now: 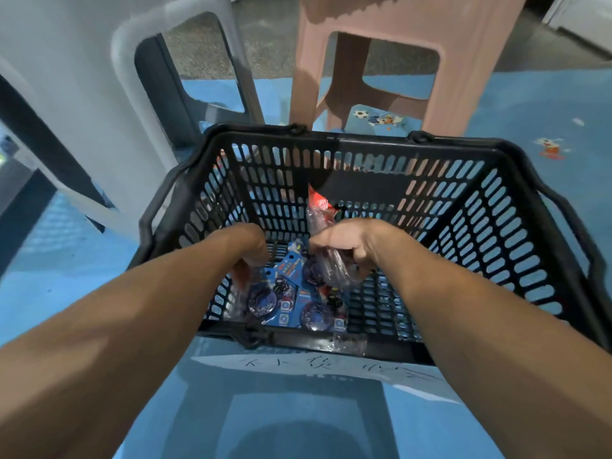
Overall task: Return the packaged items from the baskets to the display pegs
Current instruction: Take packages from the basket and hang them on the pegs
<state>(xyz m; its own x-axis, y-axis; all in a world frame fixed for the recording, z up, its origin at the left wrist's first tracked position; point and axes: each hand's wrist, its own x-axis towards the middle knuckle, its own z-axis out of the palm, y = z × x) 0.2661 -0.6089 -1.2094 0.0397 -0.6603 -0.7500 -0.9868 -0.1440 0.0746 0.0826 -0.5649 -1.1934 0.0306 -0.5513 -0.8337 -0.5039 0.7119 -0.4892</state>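
You were early in the job, by my reading: nothing here showed a peg, and the goods were all down in the basket [364,140], so the hanging was all left to do. Both your hands were inside it. Your right hand [344,241] had its fingers curled round a clear packet [319,207] with a red top, lifted off the floor of the basket and standing up past your knuckles. Your left hand [245,250] bent its fingers down onto the blue packs [288,293]; I cannot tell whether it had hold of one. At least three such packs lay flat and overlapping on the basket floor, near the side closest to you. A scrap of clear wrap [349,342] poked over that near rim. No other basket was in view.
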